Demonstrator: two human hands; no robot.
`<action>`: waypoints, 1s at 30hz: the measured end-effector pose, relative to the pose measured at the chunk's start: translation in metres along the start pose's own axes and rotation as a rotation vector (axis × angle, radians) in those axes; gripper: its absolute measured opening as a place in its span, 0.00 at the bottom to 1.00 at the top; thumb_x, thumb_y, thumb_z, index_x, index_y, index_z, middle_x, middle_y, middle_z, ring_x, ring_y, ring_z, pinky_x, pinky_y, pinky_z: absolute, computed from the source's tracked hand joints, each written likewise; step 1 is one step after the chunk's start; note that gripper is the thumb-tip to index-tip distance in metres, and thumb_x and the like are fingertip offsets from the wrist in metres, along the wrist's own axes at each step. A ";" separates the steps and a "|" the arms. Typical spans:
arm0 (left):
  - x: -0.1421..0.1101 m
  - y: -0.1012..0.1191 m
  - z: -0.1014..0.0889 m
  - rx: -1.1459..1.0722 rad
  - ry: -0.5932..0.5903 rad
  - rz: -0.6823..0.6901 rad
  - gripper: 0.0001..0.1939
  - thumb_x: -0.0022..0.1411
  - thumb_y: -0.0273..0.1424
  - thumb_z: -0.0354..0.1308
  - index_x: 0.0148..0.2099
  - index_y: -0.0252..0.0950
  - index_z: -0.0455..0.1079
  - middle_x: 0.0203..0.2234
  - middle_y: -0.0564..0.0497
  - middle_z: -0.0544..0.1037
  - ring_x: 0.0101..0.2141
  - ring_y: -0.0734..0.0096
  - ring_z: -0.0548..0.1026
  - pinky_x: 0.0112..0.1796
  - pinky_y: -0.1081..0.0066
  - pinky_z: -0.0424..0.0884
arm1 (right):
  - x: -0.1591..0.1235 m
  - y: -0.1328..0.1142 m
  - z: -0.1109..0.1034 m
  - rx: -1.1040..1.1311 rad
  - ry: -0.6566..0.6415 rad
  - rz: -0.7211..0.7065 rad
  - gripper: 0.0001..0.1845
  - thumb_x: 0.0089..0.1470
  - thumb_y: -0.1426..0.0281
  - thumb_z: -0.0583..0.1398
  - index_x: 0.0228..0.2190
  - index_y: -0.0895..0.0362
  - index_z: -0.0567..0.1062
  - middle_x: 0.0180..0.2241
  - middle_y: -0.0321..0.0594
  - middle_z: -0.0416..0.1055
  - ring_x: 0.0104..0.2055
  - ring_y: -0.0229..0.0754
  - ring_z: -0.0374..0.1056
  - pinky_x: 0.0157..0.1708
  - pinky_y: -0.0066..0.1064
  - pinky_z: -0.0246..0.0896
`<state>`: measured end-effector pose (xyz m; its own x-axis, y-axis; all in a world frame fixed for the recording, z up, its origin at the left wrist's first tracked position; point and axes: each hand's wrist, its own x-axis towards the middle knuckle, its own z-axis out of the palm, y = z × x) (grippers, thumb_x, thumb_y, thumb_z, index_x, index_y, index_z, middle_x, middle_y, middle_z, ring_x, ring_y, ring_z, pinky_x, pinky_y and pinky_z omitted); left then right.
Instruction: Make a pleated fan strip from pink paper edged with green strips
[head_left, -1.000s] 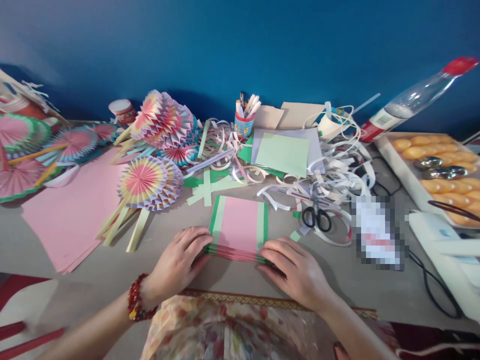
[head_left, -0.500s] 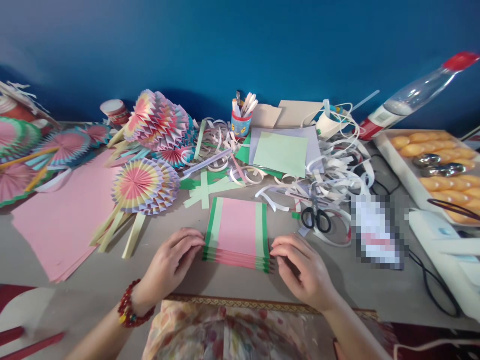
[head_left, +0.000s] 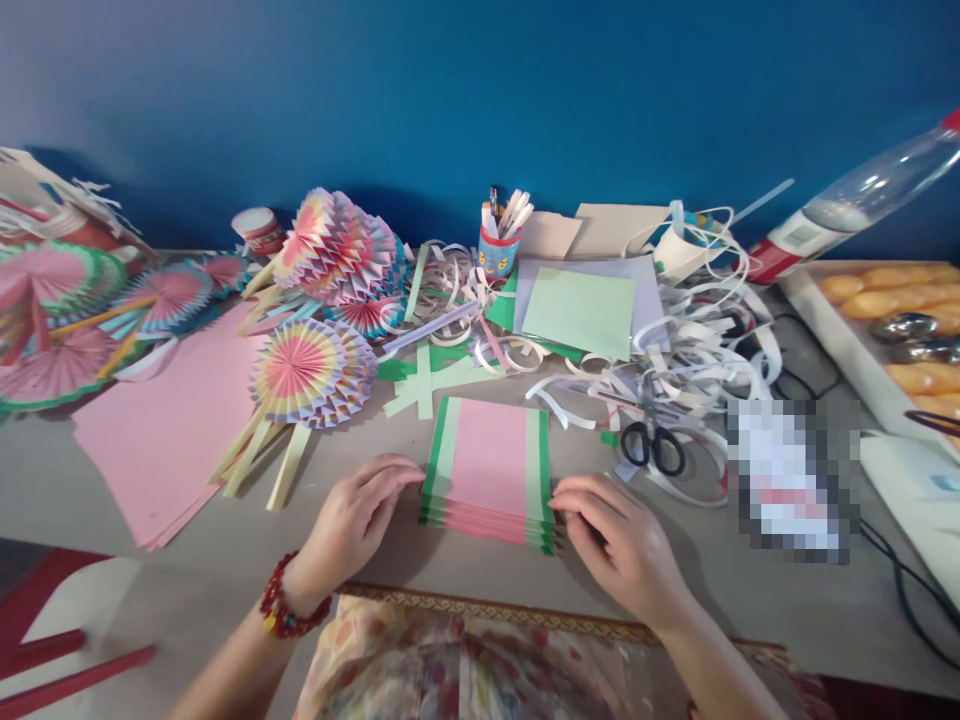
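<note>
In front of me lies a pink sheet of paper (head_left: 491, 455) with light green and dark green bands down both sides. Its near edge is creased into several narrow pleats. My left hand (head_left: 367, 525), closed with curled fingers, pinches the left edge by the pleats. On the opposite side my right hand (head_left: 619, 545) grips the right edge between thumb and fingertips. The thumbs are partly hidden. Black-handled scissors (head_left: 652, 448) rest to the right of the sheet. A pleated paper fan (head_left: 311, 372) with yellowish sticks lies to the left.
Pink sheets (head_left: 169, 430) are stacked at left, near more paper fans (head_left: 337, 245). Behind are a pen cup (head_left: 498, 250), light green paper (head_left: 581, 312) and tangled paper strips (head_left: 712, 350). A bottle (head_left: 840, 220) leans at right beside a tray (head_left: 832, 350) of yellow items.
The whole view has shifted, so things appear farther right. Both hands stay at the sides of the pleated paper, with little visible change in their grip.
</note>
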<state>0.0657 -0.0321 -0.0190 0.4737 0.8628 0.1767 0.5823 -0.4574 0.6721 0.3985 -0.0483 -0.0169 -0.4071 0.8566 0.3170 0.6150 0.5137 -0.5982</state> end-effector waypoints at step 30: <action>0.010 0.019 0.012 0.211 -0.064 0.161 0.05 0.70 0.30 0.54 0.47 0.36 0.67 0.43 0.46 0.74 0.43 0.62 0.70 0.44 0.62 0.66 | -0.001 -0.002 0.009 -0.159 -0.036 -0.136 0.05 0.61 0.72 0.59 0.38 0.55 0.76 0.37 0.41 0.74 0.37 0.40 0.68 0.41 0.32 0.63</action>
<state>0.0892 -0.0350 -0.0130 0.6083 0.7630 0.2187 0.6178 -0.6282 0.4730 0.3919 -0.0508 -0.0227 -0.5155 0.7782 0.3587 0.6503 0.6279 -0.4276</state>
